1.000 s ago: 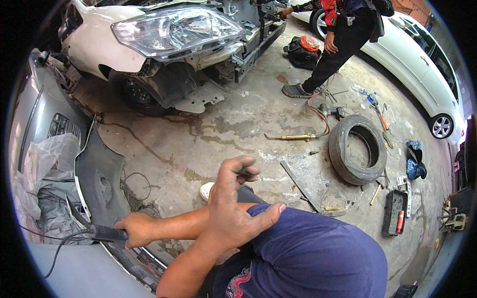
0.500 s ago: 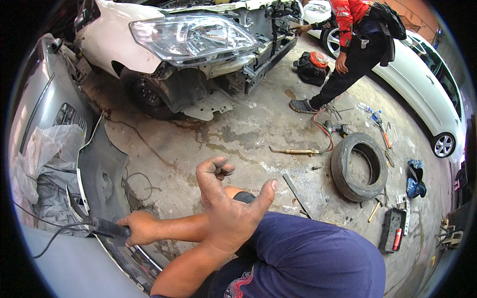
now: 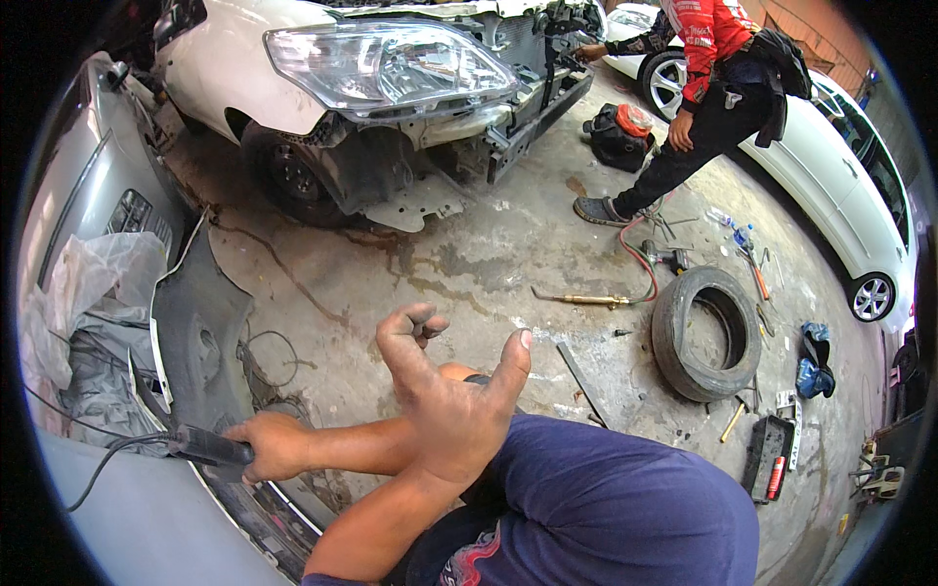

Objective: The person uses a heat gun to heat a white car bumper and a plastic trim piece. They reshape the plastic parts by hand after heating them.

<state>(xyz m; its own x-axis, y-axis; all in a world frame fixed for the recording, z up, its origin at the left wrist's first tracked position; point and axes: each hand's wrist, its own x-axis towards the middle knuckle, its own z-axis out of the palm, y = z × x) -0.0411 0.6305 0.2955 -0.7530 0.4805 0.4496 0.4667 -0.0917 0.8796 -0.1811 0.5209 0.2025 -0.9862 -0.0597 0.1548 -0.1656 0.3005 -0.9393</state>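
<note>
A black tool [image 3: 200, 446] with a tubular body lies at the lower left, just above the dark inner side of a bumper [image 3: 200, 327]. The right hand [image 3: 272, 447], reaching across the body, is closed round the tool's right end, fingers bent over it with no visible gap; most of the body sticks out to the left of the grip, and a black cord [image 3: 98, 476] runs off the far end. The left hand [image 3: 445, 410] is raised in front of the right forearm, well apart from the tool, with the thumb spread wide from curled fingers and nothing seen in it. Beyond the bumper, crumpled clear plastic sheeting [image 3: 107, 278] lies against a grey car [image 3: 88, 195]. On the stained floor [image 3: 459, 244] are a brass torch [image 3: 581, 299] with hoses, a worn tyre [image 3: 669, 337] on its side, a flat metal bar [image 3: 583, 386] and a black tray [image 3: 752, 459] holding a red tube [image 3: 776, 479]. At the top stands a white car [image 3: 220, 59] with its front stripped, where a co-worker [image 3: 723, 117] bends, one hand touching the exposed front.
</note>
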